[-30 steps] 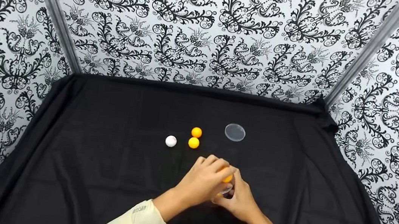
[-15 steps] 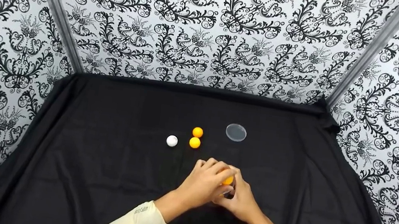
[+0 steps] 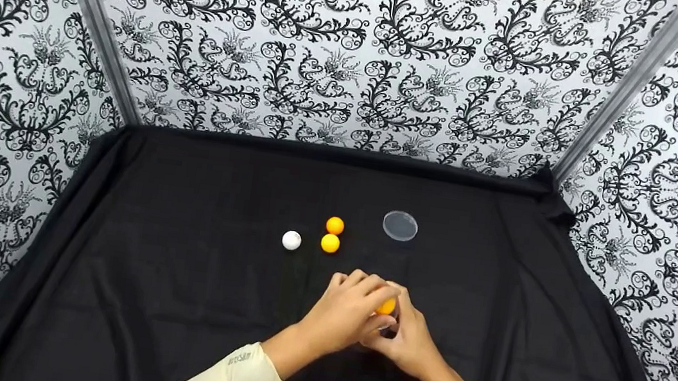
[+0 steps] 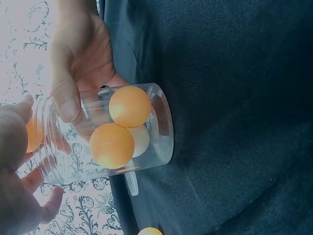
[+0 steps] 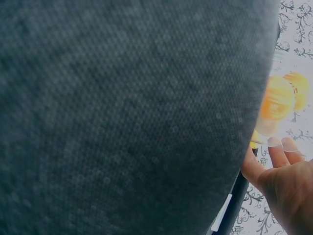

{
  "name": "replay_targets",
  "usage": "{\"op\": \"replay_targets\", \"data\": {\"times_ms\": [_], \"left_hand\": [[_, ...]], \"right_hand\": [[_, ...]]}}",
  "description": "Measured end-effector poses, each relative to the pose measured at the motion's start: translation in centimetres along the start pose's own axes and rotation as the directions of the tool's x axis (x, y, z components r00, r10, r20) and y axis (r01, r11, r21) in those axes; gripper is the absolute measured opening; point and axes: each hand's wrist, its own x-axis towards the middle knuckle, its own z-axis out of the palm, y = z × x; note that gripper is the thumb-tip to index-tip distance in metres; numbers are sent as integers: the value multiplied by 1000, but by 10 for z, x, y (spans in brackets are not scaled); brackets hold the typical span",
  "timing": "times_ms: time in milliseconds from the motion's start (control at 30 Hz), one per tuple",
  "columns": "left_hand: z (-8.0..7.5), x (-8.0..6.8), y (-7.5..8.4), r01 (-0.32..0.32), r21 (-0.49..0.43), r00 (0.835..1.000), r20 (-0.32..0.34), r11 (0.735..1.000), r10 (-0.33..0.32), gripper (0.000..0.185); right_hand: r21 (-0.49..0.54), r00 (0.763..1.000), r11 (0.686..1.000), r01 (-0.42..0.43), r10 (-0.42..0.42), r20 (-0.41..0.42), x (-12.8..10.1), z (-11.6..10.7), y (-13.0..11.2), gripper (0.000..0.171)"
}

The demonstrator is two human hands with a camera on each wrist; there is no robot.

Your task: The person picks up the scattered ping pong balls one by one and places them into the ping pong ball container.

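Well, an orange ball is right at the jar's mouth!

From where I stand, the person's L hand bends over the top of the jar & has that orange ball b/w thumb and fingers. Can't tell if the ball is all the way out or a little bit in. The R hand holds the side of the jar, w/ its thumb on the front, so it's wrapped round it, not wide. The jar is see-thru, w/ rings round its neck. It's mouth up, b/w both hands, close to the person. Can't tell if its bottom touches the cloth.

Down in the bottom of the jar: a low orange ball, its orange pal & an inside white ball, all bunched up tight.

Past the hands, on the black cloth, I see a far orange ball & a near orange ball, one behind the other, abt touching. A loose white ball is near them, on the person's left. A clear round lid lies flat on the right, apart from the balls.

Both arms have pale sleeves; the left one has dark letters on it. At the back, the wall is white w/ black curly leaves, & gray strips run up its corners.
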Motion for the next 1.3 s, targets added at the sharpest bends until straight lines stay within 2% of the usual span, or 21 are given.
{"op": "replay_targets", "data": {"times_ms": [200, 467, 700, 1033, 1300], "left_hand": [[-1, 1, 0, 16, -15, 1000, 15, 1000, -16, 46], [-1, 0, 0, 27, -11, 999, 21, 1000, -27, 47], [1, 2, 2, 49, -24, 998, 28, 999, -48, 34], [4, 1, 1, 31, -21, 1000, 1, 999, -31, 32], [5, 0, -1, 52, -47, 999, 13, 998, -52, 31]], "right_hand": [[-5, 1000, 1000, -23, 23, -10, 0, 1, -1, 84], [-24, 1000, 1000, -7, 7, -7, 0, 2, 0, 83], [-61, 1000, 998, 11, -12, -12, -1, 0, 0, 73], [-65, 1000, 998, 3, -4, -23, -1, 1, -1, 83], [-24, 1000, 1000, -7, 7, -2, -1, 0, -2, 83]]}}
